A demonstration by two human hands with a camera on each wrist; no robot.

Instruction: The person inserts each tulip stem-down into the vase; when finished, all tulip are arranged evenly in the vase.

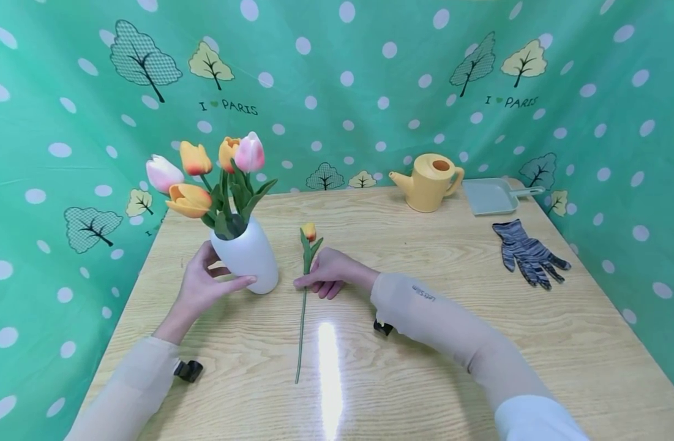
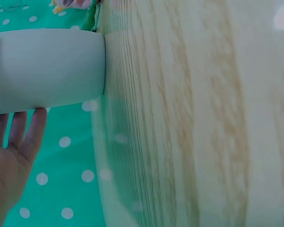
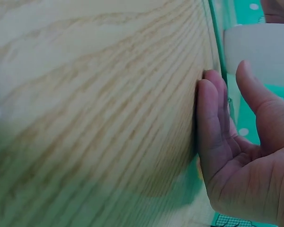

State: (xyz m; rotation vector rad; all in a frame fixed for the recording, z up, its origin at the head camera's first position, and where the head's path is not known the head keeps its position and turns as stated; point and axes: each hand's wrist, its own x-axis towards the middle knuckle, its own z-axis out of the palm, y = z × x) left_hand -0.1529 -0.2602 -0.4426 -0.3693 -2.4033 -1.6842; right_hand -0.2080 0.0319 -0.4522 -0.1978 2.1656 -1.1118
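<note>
My left hand (image 1: 207, 278) grips a white vase (image 1: 251, 254) near its base, thumb on the near side and fingers around the far side. The vase stands on the table with several orange and pink tulips (image 1: 196, 160) in it. In the left wrist view the fingers (image 2: 34, 132) touch the vase's wall (image 2: 52, 68). To its right, a single orange tulip (image 1: 309, 231) with a long green stem (image 1: 301, 337) lies on the table. My right hand (image 1: 330, 272) is at that stem, just below the leaves. Thumb and fingers stand apart in the right wrist view, with fingertips (image 3: 208, 90) by the tabletop.
At the back right stand a yellow watering can (image 1: 429, 184) and a pale green dustpan (image 1: 491, 197). A grey knitted glove (image 1: 529, 252) lies in front of the dustpan. A green dotted curtain (image 1: 348, 92) hangs around the wooden table (image 1: 425, 367).
</note>
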